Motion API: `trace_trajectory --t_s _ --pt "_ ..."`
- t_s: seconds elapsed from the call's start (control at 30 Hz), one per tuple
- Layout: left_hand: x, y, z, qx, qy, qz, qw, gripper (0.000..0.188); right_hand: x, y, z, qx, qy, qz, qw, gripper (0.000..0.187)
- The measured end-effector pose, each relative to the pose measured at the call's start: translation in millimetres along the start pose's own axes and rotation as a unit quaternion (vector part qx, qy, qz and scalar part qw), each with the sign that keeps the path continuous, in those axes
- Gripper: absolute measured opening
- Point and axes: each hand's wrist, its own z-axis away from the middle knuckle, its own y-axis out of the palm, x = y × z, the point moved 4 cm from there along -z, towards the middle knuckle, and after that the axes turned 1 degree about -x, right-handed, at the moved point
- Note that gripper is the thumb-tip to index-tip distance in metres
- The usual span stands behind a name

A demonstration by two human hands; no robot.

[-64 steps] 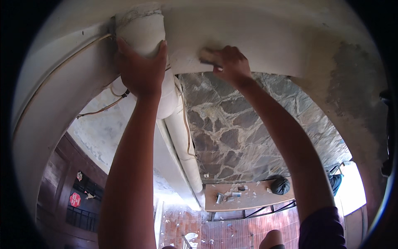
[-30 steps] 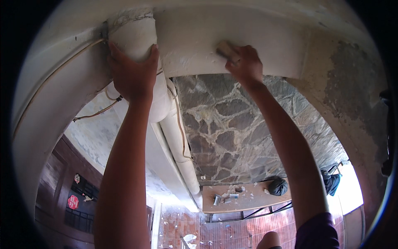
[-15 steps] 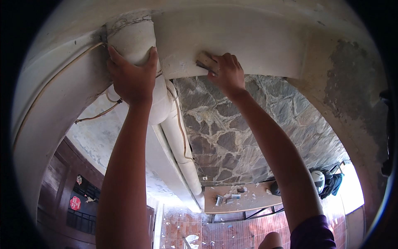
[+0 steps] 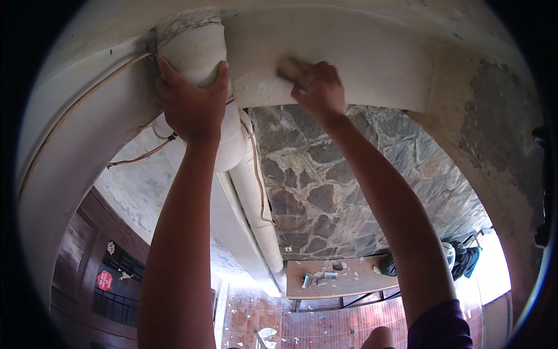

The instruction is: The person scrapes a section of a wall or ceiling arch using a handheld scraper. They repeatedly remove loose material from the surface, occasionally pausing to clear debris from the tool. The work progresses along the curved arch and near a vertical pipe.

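Up at the left, my left hand (image 4: 195,104) is braced around a thick white pipe (image 4: 192,52), thumb on its right side and fingers on its left. My right hand (image 4: 321,92) pinches a tan sanding block (image 4: 292,68), blurred by motion, against the off-white plastered beam (image 4: 360,55) right of the pipe. The block's darker side faces lower left. Rough, scuffed patches mark the beam between pipe and block.
A stone-clad wall (image 4: 319,168) lies below the beam. Thin brown cables (image 4: 87,87) run along the left. Far below, a wooden bench (image 4: 349,283) holds scrapers and paint flakes; dark bundled items and a helmet (image 4: 449,255) are beside it. Flakes litter the tiled floor (image 4: 250,320).
My right hand has moved the sanding block slightly upward along the beam. The left hand keeps its hold on the pipe, while the whole view has shifted a little.
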Motion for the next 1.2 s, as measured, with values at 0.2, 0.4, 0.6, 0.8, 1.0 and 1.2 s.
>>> trace_trajectory --t_s 0.2,0.4,0.6,0.8,1.0,1.2 --pt "-0.5 0.4 -0.5 -0.015 0.004 0.003 1.0 0.107 -4.2 -3.1 1.0 -0.058 0.026 0.033 0.997 0.047" --pt "0.5 1.3 0.0 -0.01 0.007 0.015 1.0 0.106 -1.2 -2.3 -11.9 0.027 -0.032 0.047 0.998 0.045" --pt "-0.1 1.6 0.5 -0.029 0.027 -0.003 0.999 0.103 2.7 -0.1 -14.6 0.062 0.005 0.04 0.997 0.051" --pt "0.3 2.2 0.3 -0.033 0.022 -0.023 0.999 0.104 5.1 -3.7 -10.2 -0.083 0.044 0.017 0.995 0.059" --pt "-0.3 2.4 0.7 -0.023 0.017 -0.02 0.999 0.104 24.5 12.9 -1.1 0.021 -0.059 0.011 0.998 0.049" --pt "0.1 1.1 -0.5 -0.026 0.011 0.022 0.999 0.106 32.7 26.7 6.2 0.081 -0.079 0.007 0.994 0.044"
